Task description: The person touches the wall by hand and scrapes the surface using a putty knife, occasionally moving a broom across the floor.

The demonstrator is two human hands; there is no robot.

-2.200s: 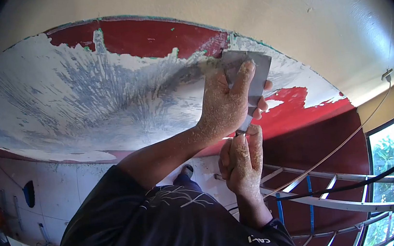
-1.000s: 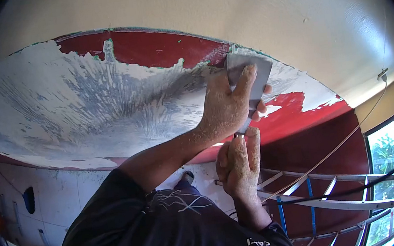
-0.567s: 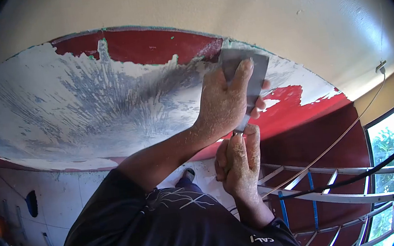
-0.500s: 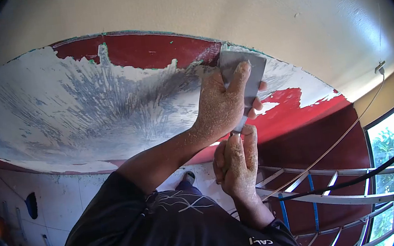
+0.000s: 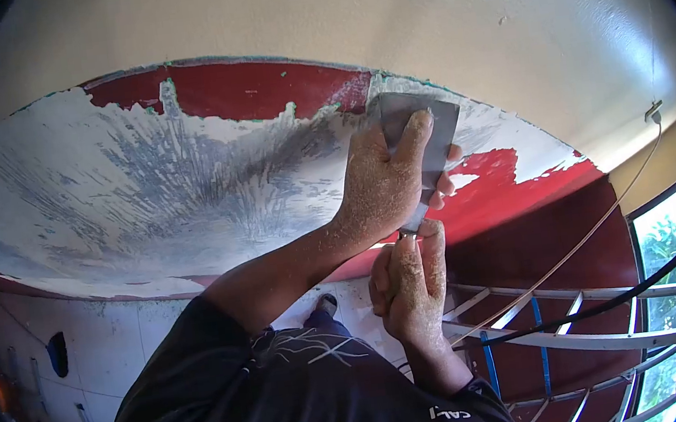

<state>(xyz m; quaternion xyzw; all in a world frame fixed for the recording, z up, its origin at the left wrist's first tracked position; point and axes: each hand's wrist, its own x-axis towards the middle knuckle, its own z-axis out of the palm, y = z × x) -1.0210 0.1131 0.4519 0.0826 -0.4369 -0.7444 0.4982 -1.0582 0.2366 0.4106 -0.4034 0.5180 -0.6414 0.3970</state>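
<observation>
A wide metal scraper blade (image 5: pixel 438 120) lies near the upper rim of a curved surface (image 5: pixel 209 176) of patchy white, grey and red. My left hand (image 5: pixel 380 177), coated in dust, grips the blade, its thumb on the near face and fingertips showing beyond the right edge. Below it, my right hand (image 5: pixel 415 285), also dusty, is closed around the scraper's lower end; the handle is mostly hidden in the fingers. Red paint shows left of the blade and to its lower right.
A cream wall or ceiling surface (image 5: pixel 265 11) spans the top. At the lower right are a metal ladder (image 5: pixel 603 339), a black cable (image 5: pixel 616 306), a thin cord (image 5: pixel 583 243) and a bright window (image 5: pixel 675 243). A pale tiled floor (image 5: pixel 107 341) lies below left.
The blade's top edge has moved slightly down from the curved rim, uncovering a pale patch there. Both hands keep their hold, and the view has shifted a little.
</observation>
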